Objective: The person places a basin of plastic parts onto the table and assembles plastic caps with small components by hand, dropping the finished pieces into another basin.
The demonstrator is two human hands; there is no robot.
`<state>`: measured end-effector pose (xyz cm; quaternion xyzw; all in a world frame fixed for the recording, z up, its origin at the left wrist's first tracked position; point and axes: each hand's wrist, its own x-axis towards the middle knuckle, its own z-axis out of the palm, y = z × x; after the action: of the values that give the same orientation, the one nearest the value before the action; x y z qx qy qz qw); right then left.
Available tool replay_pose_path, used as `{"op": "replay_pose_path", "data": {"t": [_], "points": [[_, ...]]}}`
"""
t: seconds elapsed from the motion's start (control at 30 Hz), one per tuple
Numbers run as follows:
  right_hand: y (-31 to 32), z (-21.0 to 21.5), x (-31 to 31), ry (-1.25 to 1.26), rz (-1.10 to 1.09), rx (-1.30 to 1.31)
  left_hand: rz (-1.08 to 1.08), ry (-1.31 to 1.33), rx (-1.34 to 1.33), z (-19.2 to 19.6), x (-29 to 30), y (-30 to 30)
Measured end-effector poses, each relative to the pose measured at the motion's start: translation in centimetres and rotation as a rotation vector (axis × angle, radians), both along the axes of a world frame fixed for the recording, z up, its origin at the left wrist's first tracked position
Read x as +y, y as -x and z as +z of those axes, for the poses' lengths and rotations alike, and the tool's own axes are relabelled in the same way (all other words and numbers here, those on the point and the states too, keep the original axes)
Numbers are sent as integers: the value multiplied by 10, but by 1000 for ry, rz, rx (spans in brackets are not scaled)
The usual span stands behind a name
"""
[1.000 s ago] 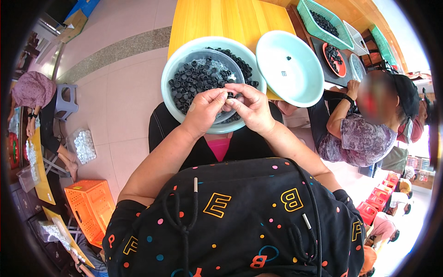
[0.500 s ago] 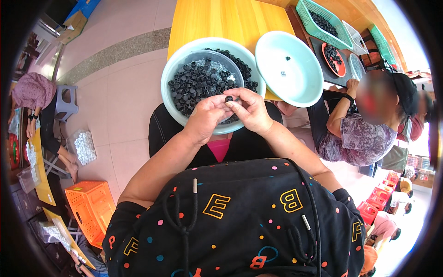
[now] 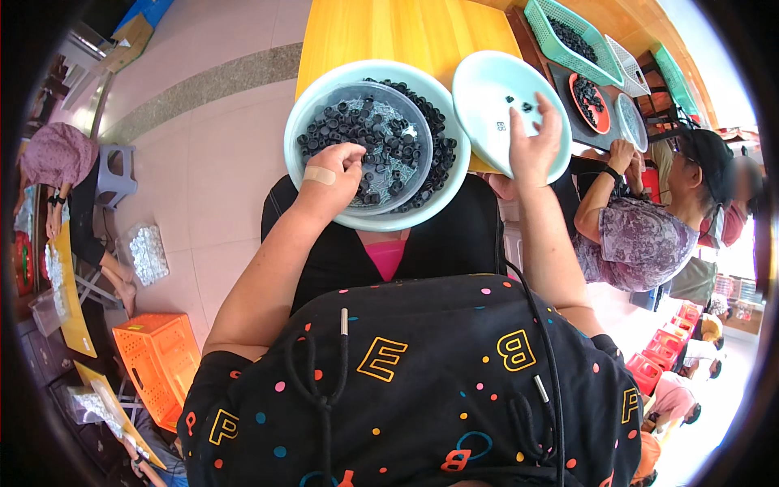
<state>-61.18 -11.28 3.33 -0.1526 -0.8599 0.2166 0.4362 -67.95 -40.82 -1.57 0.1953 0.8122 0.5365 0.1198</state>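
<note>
Small black ring-shaped caps (image 3: 381, 138) fill a clear dish nested in the pale blue basin (image 3: 324, 105) on the yellow surface (image 3: 381, 32). Left hand (image 3: 331, 174) curls loosely over the pile, its grip narrow. Right hand (image 3: 531, 146), joined with it a moment ago, now spreads open over the emptier basin (image 3: 487, 97).

The round pale-blue plastic basin (image 3: 302, 122) brims with small black ring-shaped caps (image 3: 381, 134) and rests on the yellow wooden bench (image 3: 389, 32). Right of the basin lies a pale-blue shallow dish (image 3: 487, 114); below it, a black garment (image 3: 422, 381) with multicoloured dots and yellow letters.
</note>
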Motion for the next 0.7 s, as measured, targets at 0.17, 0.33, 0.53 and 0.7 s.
{"op": "replay_pose_path", "data": {"t": [0.17, 0.33, 0.53, 0.7], "points": [[-1, -10, -28, 368, 304, -266, -271, 351, 410, -5, 12, -12], [1, -36, -75, -11, 745, -431, -261, 532, 433, -2, 21, -15], [11, -43, -93, -169, 815, -576, -242, 548, 454, -9, 21, -10], [15, -50, -100, -173, 815, -529, -186, 403, 537, -17, 19, -10]]}}
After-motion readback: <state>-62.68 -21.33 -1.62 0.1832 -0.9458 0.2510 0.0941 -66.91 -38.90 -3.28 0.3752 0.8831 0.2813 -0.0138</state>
